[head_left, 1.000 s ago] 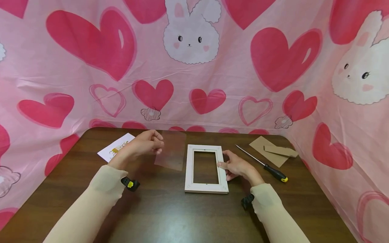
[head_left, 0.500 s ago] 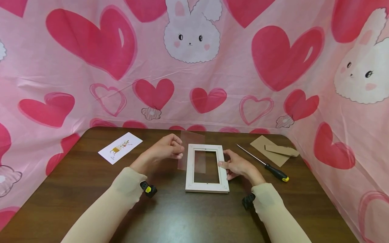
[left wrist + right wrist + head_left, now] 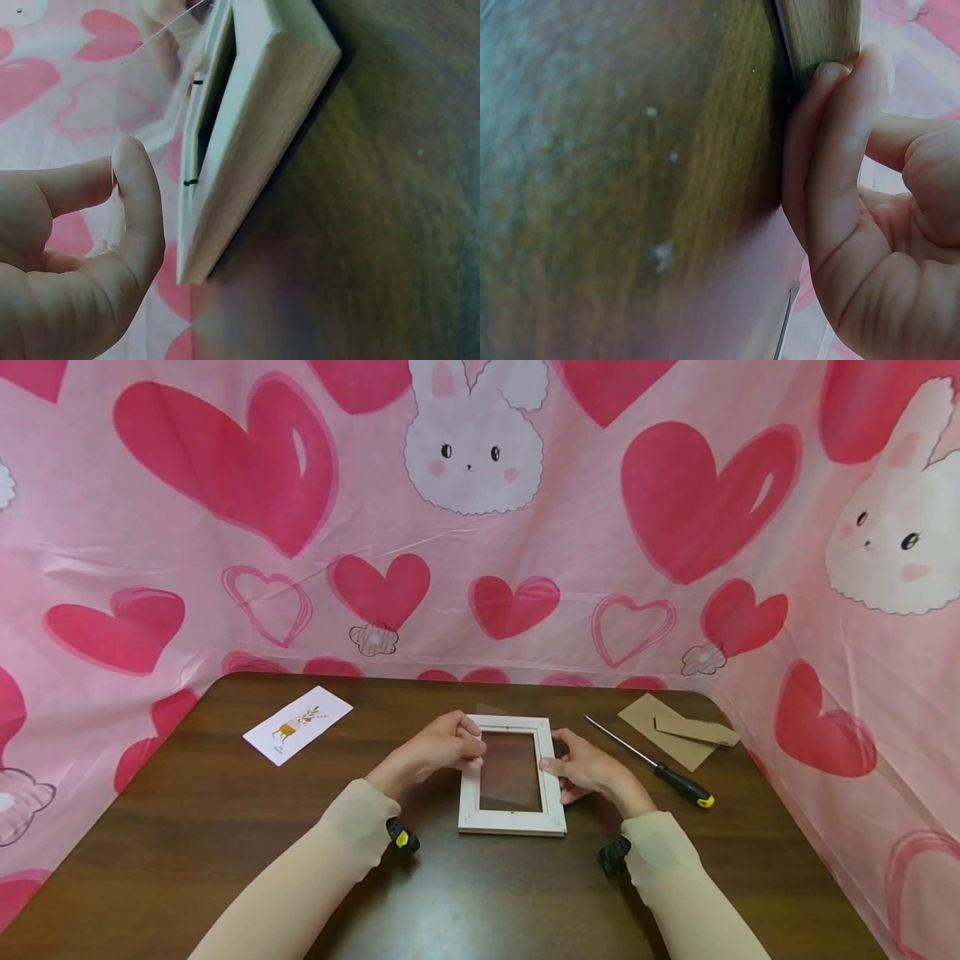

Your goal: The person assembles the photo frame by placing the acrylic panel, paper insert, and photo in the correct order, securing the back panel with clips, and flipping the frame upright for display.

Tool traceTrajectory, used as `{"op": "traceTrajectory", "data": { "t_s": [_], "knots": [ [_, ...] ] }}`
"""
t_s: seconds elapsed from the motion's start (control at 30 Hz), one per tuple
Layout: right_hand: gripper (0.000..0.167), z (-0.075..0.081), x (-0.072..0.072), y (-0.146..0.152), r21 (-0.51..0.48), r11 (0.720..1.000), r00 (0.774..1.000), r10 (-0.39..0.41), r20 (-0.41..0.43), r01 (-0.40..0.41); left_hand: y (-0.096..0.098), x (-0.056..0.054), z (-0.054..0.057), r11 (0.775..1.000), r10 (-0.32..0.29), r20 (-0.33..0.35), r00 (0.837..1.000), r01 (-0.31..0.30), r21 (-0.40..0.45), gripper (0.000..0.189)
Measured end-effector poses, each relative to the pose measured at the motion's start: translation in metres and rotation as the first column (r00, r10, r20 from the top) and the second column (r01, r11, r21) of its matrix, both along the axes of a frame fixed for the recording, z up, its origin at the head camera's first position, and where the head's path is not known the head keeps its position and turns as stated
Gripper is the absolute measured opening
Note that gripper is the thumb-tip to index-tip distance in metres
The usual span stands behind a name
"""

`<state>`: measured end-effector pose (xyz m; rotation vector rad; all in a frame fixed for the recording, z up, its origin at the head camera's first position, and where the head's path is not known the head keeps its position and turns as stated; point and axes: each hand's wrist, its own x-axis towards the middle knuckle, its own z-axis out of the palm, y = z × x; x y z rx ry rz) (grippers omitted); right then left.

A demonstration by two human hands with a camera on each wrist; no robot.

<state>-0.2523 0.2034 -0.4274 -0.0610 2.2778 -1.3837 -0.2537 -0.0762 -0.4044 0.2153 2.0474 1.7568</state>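
Observation:
A white picture frame [image 3: 512, 822] lies flat near the middle of the table. My left hand [image 3: 435, 750] pinches a thin clear sheet [image 3: 508, 768] between thumb and fingers, above the frame's left side. The sheet spans the frame's opening, and one corner shows beyond the far rail. In the left wrist view the pinched sheet [image 3: 146, 86] stands tilted above the frame [image 3: 259, 142], apart from it near the fingers. My right hand [image 3: 588, 770] grips the frame's right rail, thumb on top; the right wrist view shows fingers [image 3: 836, 157] against its outer side [image 3: 821, 34].
A white card [image 3: 296, 727] with a printed drawing lies at the far left. On the right are a black-handled screwdriver [image 3: 678, 783], a brown board [image 3: 641, 718] and a brown strip [image 3: 693, 731] on top of it. Pink printed cloth [image 3: 480, 543] hangs behind the table.
My left hand has carried the clear sheet rightward from beside the card to above the frame's opening, uncovering the card. My right hand and the frame have stayed in place.

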Motion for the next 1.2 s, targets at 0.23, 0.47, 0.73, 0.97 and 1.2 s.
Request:
{"op": "traceTrajectory", "data": {
  "t_s": [0.23,0.47,0.73,0.97,1.2],
  "knots": [
    [0.069,0.000,0.001,0.000,0.002,1.000,1.000,-0.007,0.001,0.007,0.005,-0.001,-0.005,1.000,-0.001,0.039,0.999,0.002,-0.030,0.039],
    [0.070,0.000,0.001,0.000,0.001,1.000,1.000,-0.006,-0.004,0.006,0.008,-0.001,-0.005,1.000,0.002,0.062,0.998,-0.001,-0.027,0.037],
    [0.070,0.001,0.000,0.000,-0.008,1.000,1.000,0.001,-0.004,-0.001,0.008,0.001,-0.004,0.999,-0.016,0.080,0.997,0.019,-0.031,0.035],
    [0.071,0.000,0.000,0.000,-0.003,1.000,1.000,-0.003,0.000,0.003,0.011,0.004,-0.003,0.997,-0.007,0.050,0.999,0.011,-0.080,0.029],
    [0.071,0.000,0.001,0.000,0.000,1.000,1.000,-0.007,0.000,0.007,0.013,0.005,-0.005,0.990,0.020,0.022,1.000,-0.017,-0.139,0.030]
  ]
}}
